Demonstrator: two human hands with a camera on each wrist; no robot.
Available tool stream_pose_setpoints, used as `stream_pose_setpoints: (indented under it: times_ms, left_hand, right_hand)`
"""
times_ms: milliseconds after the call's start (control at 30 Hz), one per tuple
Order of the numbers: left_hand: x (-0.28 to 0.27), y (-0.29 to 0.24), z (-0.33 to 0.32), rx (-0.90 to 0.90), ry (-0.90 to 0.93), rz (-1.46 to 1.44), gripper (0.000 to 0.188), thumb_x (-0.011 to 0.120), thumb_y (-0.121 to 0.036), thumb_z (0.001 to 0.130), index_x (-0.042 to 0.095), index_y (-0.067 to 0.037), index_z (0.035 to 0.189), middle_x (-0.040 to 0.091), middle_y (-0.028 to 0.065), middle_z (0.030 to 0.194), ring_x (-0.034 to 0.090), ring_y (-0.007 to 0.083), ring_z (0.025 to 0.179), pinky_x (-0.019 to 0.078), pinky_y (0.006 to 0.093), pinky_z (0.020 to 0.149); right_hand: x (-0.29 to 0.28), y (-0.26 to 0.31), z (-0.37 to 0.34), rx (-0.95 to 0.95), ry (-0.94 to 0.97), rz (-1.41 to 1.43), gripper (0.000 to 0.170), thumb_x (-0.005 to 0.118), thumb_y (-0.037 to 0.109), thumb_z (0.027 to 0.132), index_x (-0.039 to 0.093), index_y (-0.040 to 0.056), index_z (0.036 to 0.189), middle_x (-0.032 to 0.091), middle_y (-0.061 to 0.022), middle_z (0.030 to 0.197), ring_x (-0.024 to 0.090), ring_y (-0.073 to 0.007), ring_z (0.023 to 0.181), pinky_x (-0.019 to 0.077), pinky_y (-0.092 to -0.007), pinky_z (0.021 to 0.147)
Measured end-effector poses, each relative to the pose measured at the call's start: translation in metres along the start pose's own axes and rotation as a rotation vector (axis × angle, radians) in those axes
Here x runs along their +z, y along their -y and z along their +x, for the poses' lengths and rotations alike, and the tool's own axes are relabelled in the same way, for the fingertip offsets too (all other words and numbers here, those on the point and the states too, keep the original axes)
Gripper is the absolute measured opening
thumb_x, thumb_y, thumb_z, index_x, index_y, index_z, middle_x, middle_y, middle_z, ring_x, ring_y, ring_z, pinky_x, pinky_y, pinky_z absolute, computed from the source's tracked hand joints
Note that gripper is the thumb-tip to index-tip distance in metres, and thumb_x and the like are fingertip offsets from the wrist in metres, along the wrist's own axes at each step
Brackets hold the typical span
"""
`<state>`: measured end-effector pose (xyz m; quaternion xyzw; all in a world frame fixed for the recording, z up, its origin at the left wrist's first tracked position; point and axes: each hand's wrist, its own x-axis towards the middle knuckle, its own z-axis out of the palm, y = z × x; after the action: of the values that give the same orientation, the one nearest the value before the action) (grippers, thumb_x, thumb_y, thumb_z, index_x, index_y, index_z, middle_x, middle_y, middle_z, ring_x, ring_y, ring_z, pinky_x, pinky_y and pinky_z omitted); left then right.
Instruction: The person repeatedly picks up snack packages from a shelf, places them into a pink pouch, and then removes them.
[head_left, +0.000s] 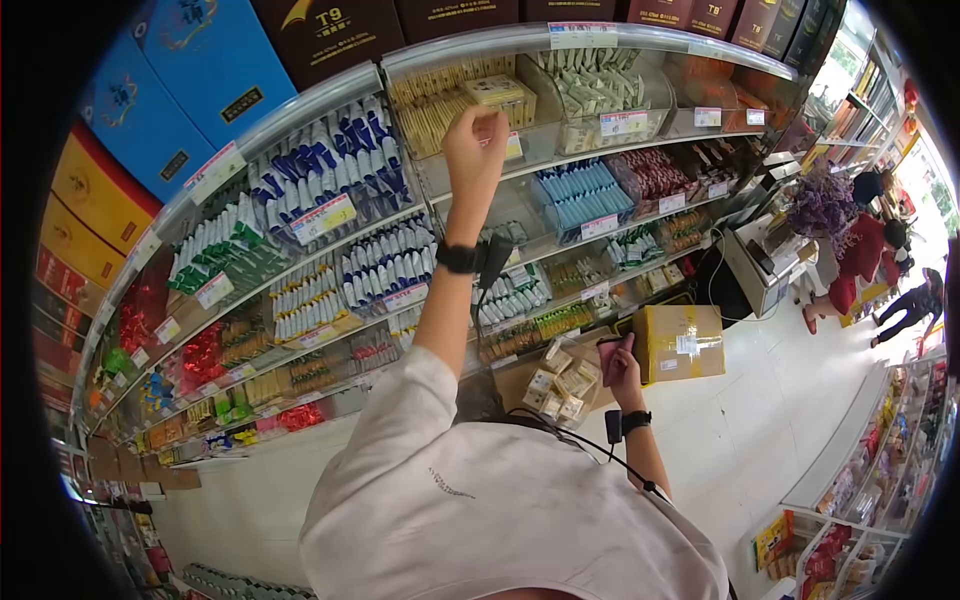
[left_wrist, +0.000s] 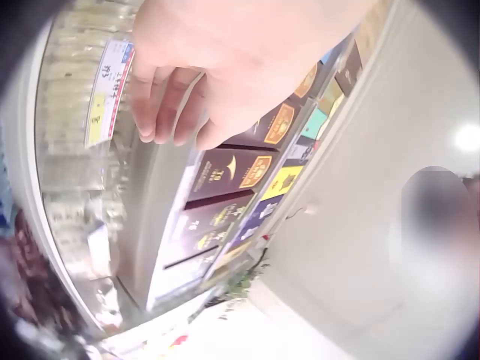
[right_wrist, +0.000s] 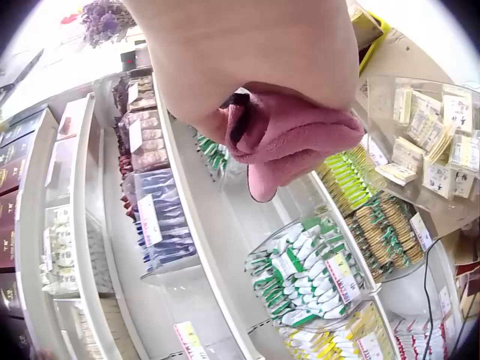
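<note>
My left hand [head_left: 475,152] is raised in front of the top-shelf bin of yellow-wrapped snack packs [head_left: 425,100], its fingers loosely curved with nothing between them. A stack of packs [head_left: 503,98] sits in that bin just beyond the fingers. From the left wrist view, the bent fingers [left_wrist: 180,105] hang beside a price tag [left_wrist: 109,94] on the shelf front. My right hand [head_left: 626,372], lower down, grips a folded pink cloth [right_wrist: 292,135]. It is beside a clear bin of small wrapped packs [head_left: 560,385], and the palm side is hidden.
Tiered shelves with clear bins of wrapped snacks curve around me, such as blue-and-white packs [head_left: 335,160]. A taped cardboard box [head_left: 684,343] stands to the right of my right hand. Dark gift boxes [head_left: 330,28] line the top. People [head_left: 862,255] are at the far right.
</note>
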<state>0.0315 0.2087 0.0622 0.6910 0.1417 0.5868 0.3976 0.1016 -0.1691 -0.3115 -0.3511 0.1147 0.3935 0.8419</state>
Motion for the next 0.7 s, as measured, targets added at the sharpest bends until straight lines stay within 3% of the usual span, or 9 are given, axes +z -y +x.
stream_pose_setpoints:
  times_ms: [100, 133, 167, 267, 333, 367, 433, 567, 700]
  left_hand:
    - [0.009, 0.022, 0.035, 0.140, 0.008, 0.281, 0.019, 0.072, -0.010, 0.085, 0.068, -0.001, 0.101, 0.072, 0.0150, 0.094, 0.070, 0.0274, 0.088, 0.0540, 0.0374, 0.082]
    - [0.011, 0.027, 0.046, 0.177, 0.017, 0.386, 0.023, 0.071, -0.009, 0.083, 0.069, -0.002, 0.105, 0.072, 0.0175, 0.098, 0.070, 0.0315, 0.092, 0.0547, 0.0402, 0.084]
    - [0.013, 0.032, 0.057, 0.158, 0.100, 0.473, 0.028, 0.071, -0.009, 0.083, 0.069, -0.003, 0.110, 0.072, 0.0186, 0.103, 0.069, 0.0333, 0.097, 0.0544, 0.0418, 0.087]
    - [0.020, 0.048, 0.088, 0.079, 0.326, 0.676, 0.040, 0.068, -0.008, 0.082, 0.068, -0.006, 0.122, 0.071, 0.0200, 0.116, 0.067, 0.0365, 0.108, 0.0535, 0.0451, 0.094]
    - [0.026, 0.073, 0.101, -0.004, 0.445, 0.738, 0.045, 0.067, -0.007, 0.081, 0.068, -0.009, 0.126, 0.070, 0.0185, 0.121, 0.066, 0.0361, 0.112, 0.0531, 0.0453, 0.096]
    - [0.026, 0.085, 0.107, -0.013, 0.458, 0.741, 0.045, 0.070, -0.008, 0.080, 0.069, -0.009, 0.126, 0.069, 0.0193, 0.121, 0.067, 0.0358, 0.110, 0.0537, 0.0438, 0.094]
    - [0.023, 0.097, 0.113, -0.035, 0.493, 0.746, 0.047, 0.076, -0.009, 0.078, 0.070, -0.009, 0.125, 0.069, 0.0210, 0.120, 0.069, 0.0354, 0.107, 0.0549, 0.0407, 0.090]
    - [0.008, 0.079, 0.100, 0.085, 0.407, 0.677, 0.028, 0.069, -0.011, 0.085, 0.076, -0.008, 0.111, 0.073, 0.0180, 0.107, 0.070, 0.0371, 0.100, 0.0549, 0.0445, 0.089]
    - [-0.006, 0.046, 0.074, 0.140, 0.297, 0.528, 0.026, 0.070, -0.012, 0.087, 0.075, -0.003, 0.111, 0.072, 0.0222, 0.103, 0.070, 0.0373, 0.096, 0.0557, 0.0421, 0.084]
  right_hand:
    - [-0.019, 0.005, 0.003, -0.065, 0.079, -0.094, 0.012, 0.050, 0.011, 0.099, 0.061, 0.0097, 0.094, 0.050, 0.0042, 0.070, 0.048, -0.0090, 0.065, 0.0392, -0.0254, 0.061]
    - [-0.006, 0.010, -0.007, -0.085, 0.079, -0.044, 0.020, 0.049, 0.011, 0.099, 0.062, 0.0120, 0.114, 0.048, 0.0054, 0.069, 0.047, -0.0085, 0.064, 0.0397, -0.0253, 0.059]
    - [0.002, 0.014, -0.012, -0.090, 0.082, -0.043, 0.006, 0.051, 0.011, 0.099, 0.057, 0.0136, 0.100, 0.046, 0.0059, 0.068, 0.047, -0.0081, 0.064, 0.0393, -0.0244, 0.060]
    - [0.018, 0.025, -0.023, -0.111, 0.087, -0.025, 0.027, 0.057, 0.012, 0.098, 0.046, 0.0166, 0.074, 0.042, 0.0069, 0.067, 0.044, -0.0076, 0.064, 0.0386, -0.0232, 0.064]
    - [0.028, 0.030, -0.028, -0.119, 0.075, 0.007, 0.006, 0.054, 0.013, 0.099, 0.057, 0.0166, 0.101, 0.047, 0.0060, 0.069, 0.048, -0.0081, 0.066, 0.0423, -0.0261, 0.061]
    - [0.035, 0.033, -0.027, -0.124, 0.073, 0.024, 0.019, 0.053, 0.013, 0.099, 0.063, 0.0166, 0.115, 0.050, 0.0055, 0.070, 0.051, -0.0084, 0.067, 0.0442, -0.0276, 0.060]
    - [0.026, 0.037, -0.014, -0.123, 0.134, 0.017, 0.008, 0.054, 0.013, 0.099, 0.062, 0.0140, 0.100, 0.051, 0.0052, 0.071, 0.051, -0.0086, 0.068, 0.0442, -0.0276, 0.062]
    - [0.029, 0.044, -0.001, -0.146, 0.150, -0.022, 0.022, 0.057, 0.013, 0.098, 0.054, 0.0125, 0.076, 0.054, 0.0045, 0.074, 0.052, -0.0088, 0.070, 0.0426, -0.0260, 0.066]
    - [0.076, 0.060, -0.014, -0.110, 0.139, -0.016, 0.023, 0.058, 0.014, 0.100, 0.056, 0.0112, 0.077, 0.054, 0.0046, 0.075, 0.051, -0.0074, 0.071, 0.0406, -0.0258, 0.067]
